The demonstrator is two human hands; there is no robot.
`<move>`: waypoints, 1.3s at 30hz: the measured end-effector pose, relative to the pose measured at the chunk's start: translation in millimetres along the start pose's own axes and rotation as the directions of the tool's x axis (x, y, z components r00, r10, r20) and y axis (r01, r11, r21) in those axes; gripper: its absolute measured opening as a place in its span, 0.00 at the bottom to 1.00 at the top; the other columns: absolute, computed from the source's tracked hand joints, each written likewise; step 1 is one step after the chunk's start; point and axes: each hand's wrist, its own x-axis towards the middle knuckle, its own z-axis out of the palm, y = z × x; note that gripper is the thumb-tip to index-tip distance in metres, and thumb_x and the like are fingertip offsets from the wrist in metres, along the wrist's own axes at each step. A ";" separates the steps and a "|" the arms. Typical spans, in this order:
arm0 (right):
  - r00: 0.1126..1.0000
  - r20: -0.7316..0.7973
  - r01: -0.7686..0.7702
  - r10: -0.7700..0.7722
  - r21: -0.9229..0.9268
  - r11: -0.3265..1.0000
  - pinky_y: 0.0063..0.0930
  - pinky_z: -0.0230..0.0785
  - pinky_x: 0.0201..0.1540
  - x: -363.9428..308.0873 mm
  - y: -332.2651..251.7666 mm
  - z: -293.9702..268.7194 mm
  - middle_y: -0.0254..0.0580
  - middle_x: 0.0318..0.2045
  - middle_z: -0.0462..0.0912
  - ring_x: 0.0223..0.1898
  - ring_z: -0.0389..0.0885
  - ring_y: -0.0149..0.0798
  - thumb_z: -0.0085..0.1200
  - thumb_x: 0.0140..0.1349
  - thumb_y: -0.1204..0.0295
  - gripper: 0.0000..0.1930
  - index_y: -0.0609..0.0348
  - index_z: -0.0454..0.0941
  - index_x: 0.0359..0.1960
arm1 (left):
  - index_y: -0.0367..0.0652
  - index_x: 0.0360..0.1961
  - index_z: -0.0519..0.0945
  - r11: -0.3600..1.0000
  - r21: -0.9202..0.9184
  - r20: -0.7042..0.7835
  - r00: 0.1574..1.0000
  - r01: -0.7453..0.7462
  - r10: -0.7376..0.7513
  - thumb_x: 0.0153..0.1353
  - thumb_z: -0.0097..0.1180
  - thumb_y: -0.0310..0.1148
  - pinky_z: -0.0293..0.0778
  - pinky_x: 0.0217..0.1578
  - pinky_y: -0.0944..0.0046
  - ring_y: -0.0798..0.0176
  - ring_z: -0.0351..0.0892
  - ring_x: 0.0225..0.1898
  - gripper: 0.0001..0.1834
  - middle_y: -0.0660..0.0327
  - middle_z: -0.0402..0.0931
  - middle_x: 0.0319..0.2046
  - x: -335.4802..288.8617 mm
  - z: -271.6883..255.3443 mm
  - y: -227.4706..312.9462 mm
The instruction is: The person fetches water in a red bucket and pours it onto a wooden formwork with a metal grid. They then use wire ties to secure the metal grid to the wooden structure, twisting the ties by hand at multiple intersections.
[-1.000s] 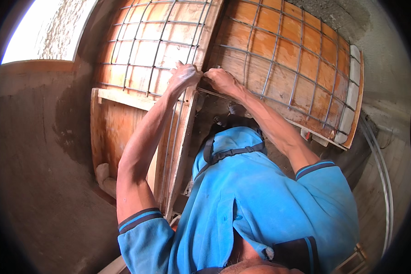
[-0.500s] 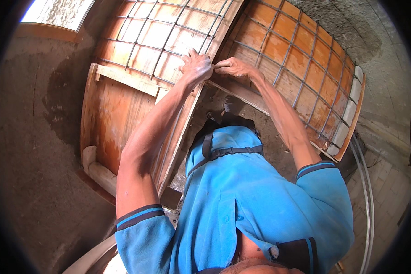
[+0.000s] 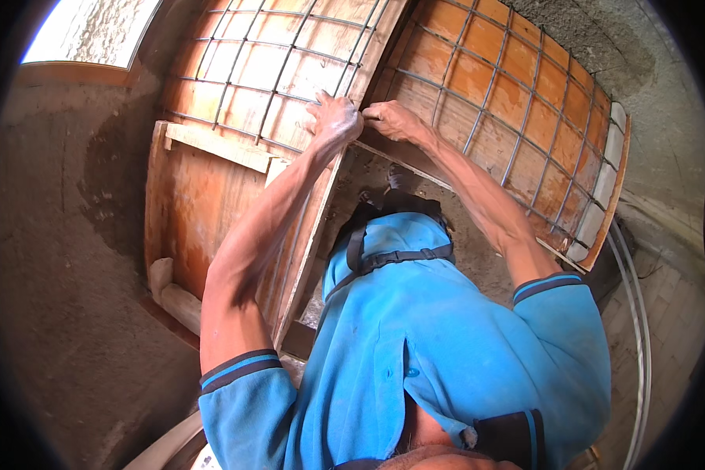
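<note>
Both my hands meet at the corner where the long wooden board [image 3: 378,47] and the right-hand form panel come together. My left hand [image 3: 338,119] is bent over the board; its outer fingers stick out to the left above the steel bars, while its thumb side is curled toward my right hand. My right hand [image 3: 395,121] is closed in a pinch right beside it. What the fingertips hold is too small or hidden to make out. A steel bar grid [image 3: 286,59] lies over the left wooden panel, and another grid [image 3: 489,86] covers the right panel.
A wooden cross strip [image 3: 219,146] bounds a lower boxed section [image 3: 200,196] at left. A pale grey edge strip [image 3: 601,192] runs along the right panel's end. Two curved pale pipes or cables [image 3: 637,313] pass at far right. Rough walls [image 3: 47,235] stand around.
Both hands stay at the same corner, with the right fingers curled a little more. The view has shifted slightly, so the panels appear a little lower.
</note>
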 end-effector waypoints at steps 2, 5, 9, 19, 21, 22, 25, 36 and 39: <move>0.991 0.057 -0.125 0.120 0.096 0.987 0.36 0.72 0.26 -0.8 5.0 0.3 0.46 0.19 0.77 0.19 0.78 0.38 0.53 0.68 0.66 0.10 0.55 0.83 0.45 | 0.38 0.58 0.79 1.000 -0.006 0.006 1.000 0.001 -0.001 0.61 0.55 0.36 0.55 0.64 0.25 0.26 0.48 0.71 0.24 0.40 0.52 0.69 -0.2 -1.2 1.3; 0.992 -0.016 -0.126 0.128 0.102 0.987 0.32 0.67 0.20 -5.7 -10.2 -2.9 0.42 0.14 0.71 0.14 0.72 0.33 0.52 0.69 0.68 0.10 0.55 0.83 0.45 | 0.39 0.62 0.76 1.000 0.024 0.059 0.998 0.007 -0.008 0.62 0.55 0.37 0.55 0.66 0.26 0.27 0.46 0.72 0.27 0.40 0.48 0.72 3.1 -0.5 -0.2; 0.993 -0.002 -0.118 0.119 0.101 0.988 0.33 0.69 0.21 0.5 -25.6 6.6 0.47 0.17 0.78 0.17 0.78 0.35 0.53 0.69 0.69 0.10 0.54 0.84 0.46 | 0.41 0.66 0.72 0.990 0.143 0.179 0.983 0.008 -0.034 0.63 0.56 0.38 0.55 0.67 0.28 0.27 0.44 0.73 0.30 0.41 0.41 0.76 30.3 5.6 -23.7; 0.954 0.102 -0.291 0.281 0.093 0.952 0.42 0.77 0.31 -1.3 -50.4 -19.8 0.56 0.29 0.84 0.26 0.86 0.50 0.55 0.66 0.68 0.12 0.54 0.84 0.47 | 0.52 0.53 0.83 0.911 0.282 0.168 0.950 -0.301 0.262 0.67 0.46 0.39 0.56 0.68 0.36 0.39 0.70 0.63 0.18 0.48 0.78 0.55 38.3 4.4 -48.8; 0.966 0.085 -0.251 0.244 0.091 0.964 0.44 0.77 0.33 -3.7 -48.5 -16.8 0.57 0.30 0.85 0.27 0.86 0.53 0.55 0.65 0.67 0.12 0.54 0.83 0.48 | 0.49 0.53 0.83 0.829 0.310 0.324 0.872 -0.465 0.368 0.69 0.45 0.39 0.63 0.65 0.42 0.46 0.75 0.59 0.19 0.52 0.80 0.55 72.8 13.3 -70.0; 0.959 0.086 -0.275 0.269 0.067 0.959 0.44 0.77 0.34 -5.0 -47.4 -16.4 0.58 0.31 0.85 0.28 0.86 0.53 0.55 0.65 0.67 0.13 0.54 0.83 0.49 | 0.48 0.53 0.83 0.812 0.293 0.368 0.843 -0.505 0.392 0.69 0.45 0.39 0.66 0.63 0.45 0.49 0.78 0.57 0.19 0.54 0.80 0.55 74.0 11.0 -68.1; 0.933 0.063 -0.356 0.355 0.006 0.934 0.45 0.78 0.37 -9.3 -45.2 -26.9 0.60 0.33 0.84 0.31 0.86 0.55 0.57 0.64 0.67 0.15 0.55 0.82 0.51 | 0.43 0.53 0.83 0.900 0.089 0.298 0.874 -0.426 0.384 0.68 0.48 0.36 0.75 0.54 0.57 0.51 0.81 0.53 0.18 0.55 0.83 0.51 35.1 -35.1 -27.1; 0.967 -0.113 -0.240 0.228 -0.108 0.965 0.49 0.75 0.51 -14.4 -46.7 -5.9 0.65 0.45 0.82 0.48 0.82 0.61 0.61 0.57 0.72 0.18 0.60 0.81 0.50 | 0.44 0.53 0.81 0.866 0.014 0.165 0.855 -0.500 0.491 0.66 0.57 0.40 0.80 0.45 0.56 0.52 0.85 0.46 0.18 0.50 0.84 0.45 27.4 -18.4 -52.2; 0.934 -0.158 -0.332 0.321 -0.053 0.942 0.47 0.75 0.51 -18.2 -55.7 -4.9 0.61 0.46 0.83 0.48 0.82 0.61 0.61 0.58 0.69 0.18 0.59 0.81 0.50 | 0.42 0.55 0.80 0.889 -0.062 0.001 0.891 -0.453 0.454 0.66 0.57 0.40 0.79 0.47 0.55 0.50 0.84 0.47 0.20 0.48 0.84 0.46 20.5 -13.0 -53.0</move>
